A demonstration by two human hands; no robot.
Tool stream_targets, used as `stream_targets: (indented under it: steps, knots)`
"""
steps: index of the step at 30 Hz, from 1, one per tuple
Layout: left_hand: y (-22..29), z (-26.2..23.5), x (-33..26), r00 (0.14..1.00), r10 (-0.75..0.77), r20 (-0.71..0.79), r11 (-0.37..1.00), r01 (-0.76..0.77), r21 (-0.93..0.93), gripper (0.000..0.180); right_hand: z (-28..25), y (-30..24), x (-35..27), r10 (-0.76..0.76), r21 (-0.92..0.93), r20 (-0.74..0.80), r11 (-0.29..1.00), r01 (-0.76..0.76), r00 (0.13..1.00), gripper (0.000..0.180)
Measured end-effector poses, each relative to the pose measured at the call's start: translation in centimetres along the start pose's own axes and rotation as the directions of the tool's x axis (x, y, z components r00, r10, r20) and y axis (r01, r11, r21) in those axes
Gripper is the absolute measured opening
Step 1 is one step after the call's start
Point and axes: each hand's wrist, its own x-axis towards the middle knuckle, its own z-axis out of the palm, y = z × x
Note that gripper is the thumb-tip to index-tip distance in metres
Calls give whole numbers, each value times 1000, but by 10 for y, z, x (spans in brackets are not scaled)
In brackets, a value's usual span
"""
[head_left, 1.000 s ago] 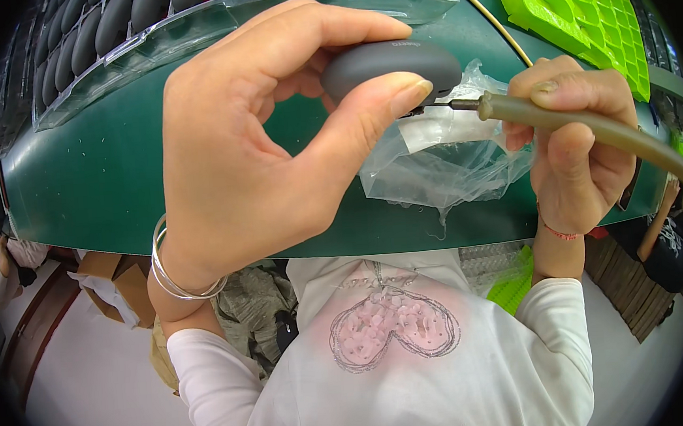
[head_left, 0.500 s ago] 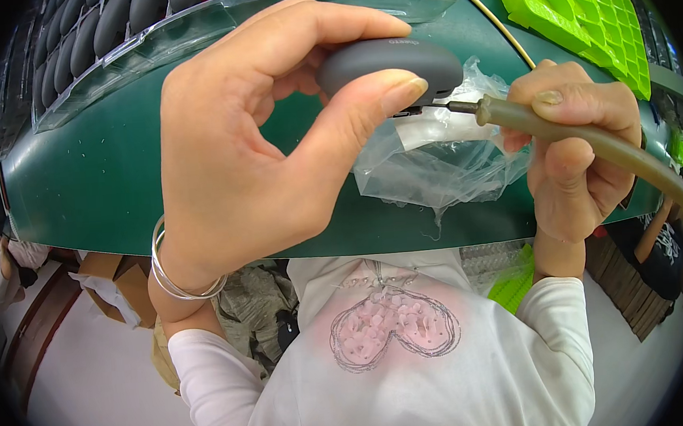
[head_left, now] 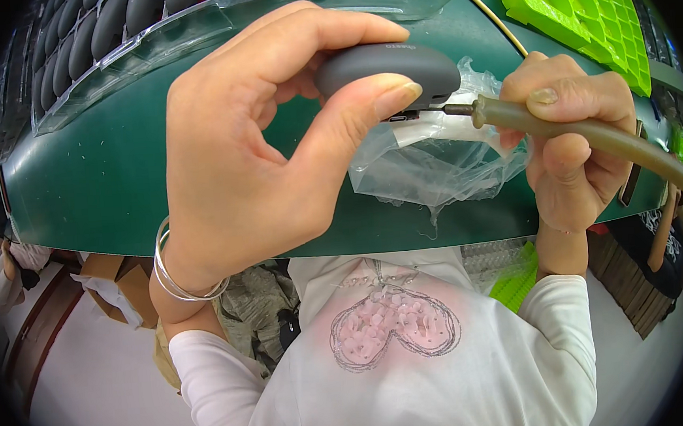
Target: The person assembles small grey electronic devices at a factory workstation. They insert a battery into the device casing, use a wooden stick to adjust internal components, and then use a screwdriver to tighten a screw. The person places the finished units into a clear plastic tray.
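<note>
My left hand (head_left: 247, 160) pinches a dark grey, rounded plastic case (head_left: 390, 63) between thumb and fingers, raised over the table. On its lower edge shows a small slot (head_left: 404, 116), partly covered by my thumb. In my right hand (head_left: 577, 129) is a flexible brown tube-shaped tool (head_left: 513, 114) with a thin dark tip, held between thumb and fingers. That tip points left and meets the case's lower edge beside the slot; whether it goes inside cannot be made out. Beneath both hands lies a crumpled clear plastic bag (head_left: 434, 171) with something white in it.
A clear plastic tray (head_left: 122, 74) of several similar dark grey cases stands at the far left of the green table (head_left: 94, 183). At the far right sits a bright green moulded tray (head_left: 581, 18). A thin stick (head_left: 493, 19) lies between them. Cardboard boxes (head_left: 117, 288) stand below left.
Both hands keep their grips. The case and the tool's tip have shifted very slightly left, and my right hand has risen a little.
</note>
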Motion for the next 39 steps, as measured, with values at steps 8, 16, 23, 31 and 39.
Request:
stream_targets:
  steps: [8, 16, 23, 31, 39]
  knots:
    - [0, -1, 1, 1000, 16, 10, 999, -16, -44, 29, -1, -5, 0, -65, -79, 38, 995, 68, 997, 36]
    - [-3, -2, 2, 998, 51, -22, 997, -52, -59, 33, 8, -14, -2, -196, -295, 52, 934, 203, 979, 36]
    - [-4, -4, 3, 996, 83, -11, 996, -84, -42, 34, 10, -16, -7, -272, -382, 91, 879, 285, 958, 36]
    - [-5, -2, 3, 994, 73, -85, 997, -76, -32, 32, 3, -15, -6, -196, -246, 32, 949, 198, 980, 38]
    - [0, -4, 3, 993, -33, -111, 984, 13, -178, 35, -8, -13, -6, -85, -47, -82, 996, 81, 993, 38]
